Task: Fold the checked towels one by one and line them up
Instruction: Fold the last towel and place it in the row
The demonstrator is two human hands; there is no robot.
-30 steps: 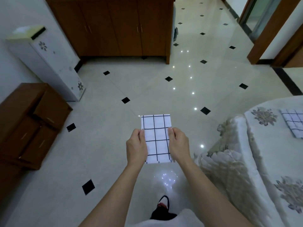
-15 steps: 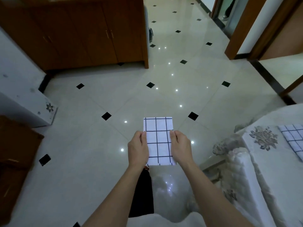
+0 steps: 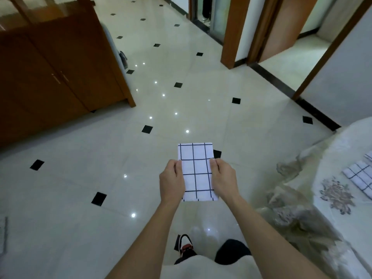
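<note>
Floor (image 3: 80, 178) fills most of the view. It is shiny and pale, with small black squares and little spots of light on it. A big brown wooden cupboard (image 3: 50, 77) stands in the upper left of the frame, and its doors are closed. A pale cover (image 3: 332, 208) with grey flowers hangs down the right side, from the middle right to the lower right. It may lie on a bed or a sofa, but the view does not show which. Brown door frames (image 3: 231, 33) stand in the upper right.

Two bare arms reach up from the bottom of the frame to the middle. Between them is the folded towel (image 3: 196, 172). It is white with dark lines that make squares. It is folded into a tall, neat shape and is held in the air over the floor, just below the middle of the frame, well apart from the cover. The left hand (image 3: 172, 182) grips its left edge with the thumb on top, and the fingers go under it out of sight. The right hand (image 3: 224, 178) grips its right edge the same way.

A second towel (image 3: 360, 176) with the same squares lies on top of the cover at the right edge of the frame, partly cut off. A dark shoe (image 3: 185, 244) with a bit of red shows at the bottom middle.
</note>
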